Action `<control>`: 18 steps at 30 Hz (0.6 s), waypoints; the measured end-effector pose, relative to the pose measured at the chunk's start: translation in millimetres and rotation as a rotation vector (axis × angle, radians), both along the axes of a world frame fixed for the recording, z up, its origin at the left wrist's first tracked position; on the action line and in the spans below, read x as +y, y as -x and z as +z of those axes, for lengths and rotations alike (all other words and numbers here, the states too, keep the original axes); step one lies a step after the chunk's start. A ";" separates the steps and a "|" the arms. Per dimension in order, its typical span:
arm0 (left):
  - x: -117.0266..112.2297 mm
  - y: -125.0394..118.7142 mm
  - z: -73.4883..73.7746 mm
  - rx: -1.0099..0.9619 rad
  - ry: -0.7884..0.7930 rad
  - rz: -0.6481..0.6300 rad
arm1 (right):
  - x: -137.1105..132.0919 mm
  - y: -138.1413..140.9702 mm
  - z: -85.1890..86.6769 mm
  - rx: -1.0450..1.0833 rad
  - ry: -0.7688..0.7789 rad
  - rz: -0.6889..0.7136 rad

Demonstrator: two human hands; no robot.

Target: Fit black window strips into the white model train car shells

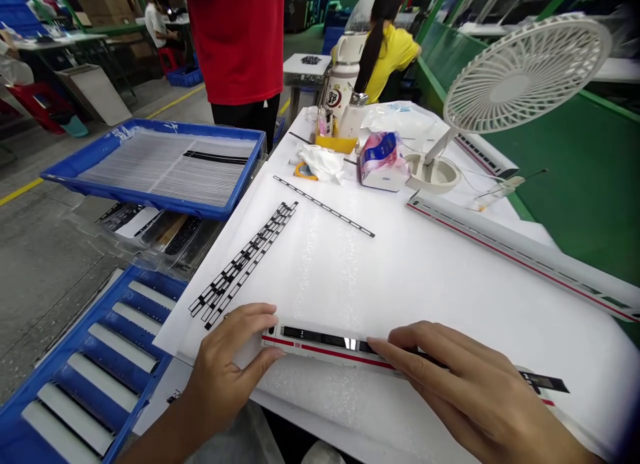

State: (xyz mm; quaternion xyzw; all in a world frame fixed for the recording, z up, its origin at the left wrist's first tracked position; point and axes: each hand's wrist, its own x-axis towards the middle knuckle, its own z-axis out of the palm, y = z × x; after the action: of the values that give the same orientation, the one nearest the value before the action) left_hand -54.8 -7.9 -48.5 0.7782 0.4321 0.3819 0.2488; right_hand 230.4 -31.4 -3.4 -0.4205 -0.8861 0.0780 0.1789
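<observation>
A long white strip with a red line and a black insert [320, 343] lies along the near edge of the white foam sheet [400, 277]. My left hand [227, 367] rests at its left end, fingers bent over the foam and thumb against the strip's end. My right hand [470, 387] lies flat on the strip's right part, fingers stretched out and pressing on the black insert. A bundle of black patterned strips [245, 264] lies on the foam just beyond my left hand. One single black strip [325, 207] lies further back.
A blue tray of thin strips [165, 164] stands on clear trays at the left; a blue slotted rack [90, 384] sits lower left. Another long white rail [515, 254], a desk fan [520, 77], tissue pack [380, 161], flask [343, 84] and scissors stand at the back. People work behind.
</observation>
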 end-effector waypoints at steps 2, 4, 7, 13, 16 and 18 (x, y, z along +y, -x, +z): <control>-0.6 -1.2 -2.0 0.006 -0.083 -0.003 | -0.3 0.8 -0.3 -0.006 0.004 0.001; -0.5 -2.2 -2.7 0.009 -0.127 -0.003 | 0.3 2.4 0.4 -0.012 -0.007 0.005; 0.1 -3.2 -2.7 0.016 -0.160 0.000 | 1.9 4.7 1.7 -0.023 -0.056 0.003; -1.2 -1.1 -7.7 0.039 -0.262 -0.037 | 0.8 6.4 0.8 -0.051 -0.053 0.005; -3.1 1.3 -10.4 0.064 -0.276 -0.056 | 0.4 7.5 0.9 -0.073 -0.059 0.005; -3.8 2.6 -11.0 0.092 -0.295 -0.066 | 0.4 8.1 1.7 -0.081 -0.061 0.007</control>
State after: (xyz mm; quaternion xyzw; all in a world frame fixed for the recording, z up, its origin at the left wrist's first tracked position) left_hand -57.5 -11.7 -59.6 0.8366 0.3565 0.3970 0.1240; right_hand 222.3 -31.0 -1.7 -0.4147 -0.8960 0.0342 0.1553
